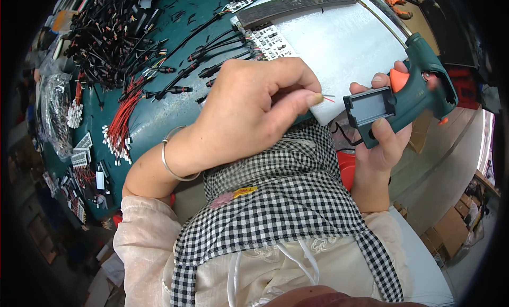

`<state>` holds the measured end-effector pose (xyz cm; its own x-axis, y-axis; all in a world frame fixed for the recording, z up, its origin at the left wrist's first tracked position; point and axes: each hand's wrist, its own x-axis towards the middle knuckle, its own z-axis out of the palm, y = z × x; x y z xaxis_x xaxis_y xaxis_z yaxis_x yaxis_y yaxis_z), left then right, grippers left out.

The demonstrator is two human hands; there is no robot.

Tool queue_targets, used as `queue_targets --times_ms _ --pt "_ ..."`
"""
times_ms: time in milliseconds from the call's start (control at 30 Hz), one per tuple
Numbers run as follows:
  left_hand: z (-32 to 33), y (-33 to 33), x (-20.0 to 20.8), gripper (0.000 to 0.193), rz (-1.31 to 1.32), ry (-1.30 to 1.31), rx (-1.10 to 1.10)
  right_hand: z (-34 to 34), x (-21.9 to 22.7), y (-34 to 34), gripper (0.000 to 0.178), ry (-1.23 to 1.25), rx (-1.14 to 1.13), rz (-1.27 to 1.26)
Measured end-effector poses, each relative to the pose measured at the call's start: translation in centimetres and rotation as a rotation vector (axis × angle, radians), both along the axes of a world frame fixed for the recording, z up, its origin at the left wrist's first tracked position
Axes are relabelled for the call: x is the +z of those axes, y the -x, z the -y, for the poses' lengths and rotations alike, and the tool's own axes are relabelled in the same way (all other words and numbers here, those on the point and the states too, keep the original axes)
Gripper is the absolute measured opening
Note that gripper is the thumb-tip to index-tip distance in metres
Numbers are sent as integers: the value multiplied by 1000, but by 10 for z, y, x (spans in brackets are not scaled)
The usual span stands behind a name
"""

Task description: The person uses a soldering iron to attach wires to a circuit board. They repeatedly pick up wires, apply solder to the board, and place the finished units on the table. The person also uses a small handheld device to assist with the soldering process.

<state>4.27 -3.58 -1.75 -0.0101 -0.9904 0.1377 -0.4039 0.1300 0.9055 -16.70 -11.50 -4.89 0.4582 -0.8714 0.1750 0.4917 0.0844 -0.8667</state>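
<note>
the left hand (260,97) pinches thin wires (328,99), one red, over the white slab's (344,52) near corner; nearby, the right hand (383,137) grasps a green trigger gun (419,97). parted wire tips and a steady gun probably serve best.

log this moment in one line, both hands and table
left hand: pinching thin wires | right hand: holding green gun-shaped tool | table: black cables, red wires
</note>
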Motion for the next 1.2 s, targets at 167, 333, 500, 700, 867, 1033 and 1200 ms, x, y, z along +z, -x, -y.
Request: queue_targets --times_ms 167,333,500,700,867,1033,1200 --pt "-8 9 7 4 -181 -97 44 -3 0 -6 82 -21 22 26" --pt "-9 10 5 2 -162 -27 43 -4 1 -8 82 -52 32 23" --pt "-10 10 6 2 -150 -42 40 -4 0 -8 81 -64 64 46" --pt "-10 11 5 3 -129 -26 56 -5 -1 -7 82 -70 92 48" --pt "-11 14 3 2 -113 -12 81 -5 -1 -6 83 -11 66 15" --pt "-11 14 0 2 -99 13 79 -5 0 -6 85 -16 67 19" --pt "-12 17 -2 1 -144 23 89 -5 0 -6 89 -2 51 -13"
